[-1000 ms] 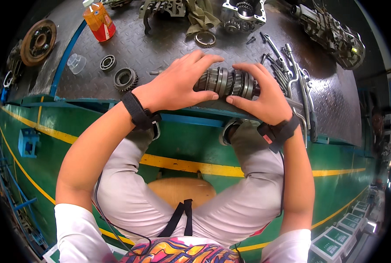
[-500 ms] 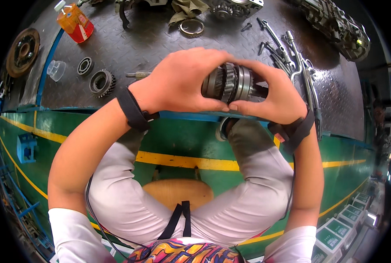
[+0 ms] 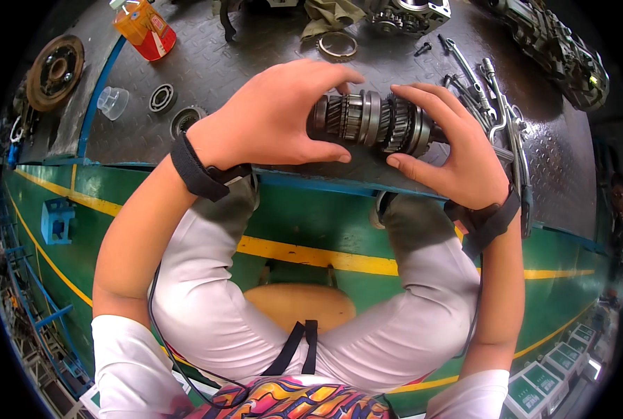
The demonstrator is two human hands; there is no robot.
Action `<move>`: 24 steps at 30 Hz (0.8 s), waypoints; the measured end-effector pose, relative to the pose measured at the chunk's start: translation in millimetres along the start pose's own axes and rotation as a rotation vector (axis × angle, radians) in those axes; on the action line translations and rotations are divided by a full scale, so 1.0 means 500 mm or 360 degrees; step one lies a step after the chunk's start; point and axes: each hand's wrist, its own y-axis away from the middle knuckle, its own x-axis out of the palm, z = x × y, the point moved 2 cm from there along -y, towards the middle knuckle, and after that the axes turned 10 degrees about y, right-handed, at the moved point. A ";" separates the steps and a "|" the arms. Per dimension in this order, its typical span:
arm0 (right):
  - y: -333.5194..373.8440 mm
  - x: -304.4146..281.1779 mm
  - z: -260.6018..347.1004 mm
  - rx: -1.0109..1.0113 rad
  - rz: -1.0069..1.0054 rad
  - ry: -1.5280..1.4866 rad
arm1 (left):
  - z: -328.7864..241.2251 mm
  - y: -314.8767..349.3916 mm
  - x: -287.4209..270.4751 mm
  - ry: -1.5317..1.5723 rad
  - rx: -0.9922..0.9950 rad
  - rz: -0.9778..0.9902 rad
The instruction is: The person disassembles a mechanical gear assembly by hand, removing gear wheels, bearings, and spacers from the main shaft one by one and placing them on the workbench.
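Observation:
A metal gear shaft (image 3: 371,120) with several toothed gears and smooth rings lies level along the table's near edge. Around its left end curls my left hand (image 3: 266,115), thumb on the near side and fingers on the far side. My right hand (image 3: 458,150) cups the right end in the same way, its thumb and fingers bent about the gears. The middle gears show between both hands, while the shaft's ends are partly hidden by the palms. Behind my left wrist, a loose gear (image 3: 186,120) is partly covered. A bearing ring (image 3: 162,98) lies beyond it.
Wrenches and bolts (image 3: 475,87) lie right of my right hand. A thin toothed ring (image 3: 338,46), a cloth (image 3: 329,15) and a gear housing (image 3: 408,15) sit farther back. An orange bottle (image 3: 146,31) and clear cup (image 3: 113,103) stand left; a gearbox casing (image 3: 556,52) rests far right.
My hands have moved apart along the gear shaft, toward its ends, so more gears show between them. The view has shifted slightly, moving the scene rightward.

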 end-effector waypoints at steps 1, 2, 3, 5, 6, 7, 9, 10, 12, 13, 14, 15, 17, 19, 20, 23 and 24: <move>-0.005 0.003 0.000 -0.0003 0.0003 0.0019 | 0.005 0.008 -0.009 0.0062 -0.0077 0.0009; -0.009 0.008 -0.003 0.0027 -0.0001 0.0001 | 0.016 0.015 -0.011 0.0049 -0.0104 -0.0033; -0.011 0.013 -0.003 0.0019 0.0000 -0.0006 | 0.023 0.022 -0.012 0.0042 -0.0111 -0.0035; -0.018 0.020 -0.001 0.0027 -0.0030 0.0058 | 0.030 0.035 -0.015 0.0104 -0.0149 -0.0021; -0.021 0.020 0.000 -0.0010 -0.0046 0.0107 | 0.027 0.040 -0.014 0.0052 -0.0075 -0.0054; -0.024 0.024 0.006 -0.0021 -0.0043 0.0101 | 0.027 0.043 -0.013 0.0045 -0.0085 -0.0060; -0.031 0.032 0.022 0.0001 -0.0069 0.0128 | 0.031 0.045 -0.010 0.0093 -0.0216 -0.0068; -0.034 0.043 0.026 -0.0090 -0.0178 0.0332 | 0.033 0.046 -0.011 0.0086 -0.0230 -0.0064; -0.050 0.049 0.017 -0.0152 -0.0154 0.0392 | 0.039 0.044 -0.013 -0.0043 -0.0200 -0.0051; -0.056 0.047 0.015 -0.0200 -0.0127 0.0480 | 0.038 0.044 -0.012 -0.0038 -0.0202 -0.0041; -0.062 0.048 0.012 -0.0097 -0.0040 0.0250 | 0.036 0.043 -0.013 -0.0032 -0.0205 -0.0057; -0.061 0.049 0.012 -0.0085 -0.0040 0.0245 | 0.035 0.042 -0.013 -0.0027 -0.0207 -0.0074; -0.060 0.050 0.007 -0.0110 -0.0055 0.0061 | 0.035 0.042 -0.013 -0.0035 -0.0224 -0.0054; -0.061 0.046 0.005 -0.0113 -0.0038 0.0043 | 0.030 0.040 -0.016 -0.0038 -0.0236 -0.0038; -0.060 0.045 0.005 -0.0121 -0.0021 0.0028 | 0.024 0.040 -0.019 -0.0105 -0.0256 -0.0021; -0.060 0.045 0.004 -0.0151 -0.0040 0.0025 | 0.019 0.042 -0.023 -0.0202 -0.0257 -0.0007; -0.059 0.045 0.005 -0.0150 -0.0038 0.0029 | 0.019 0.043 -0.023 -0.0236 -0.0241 -0.0007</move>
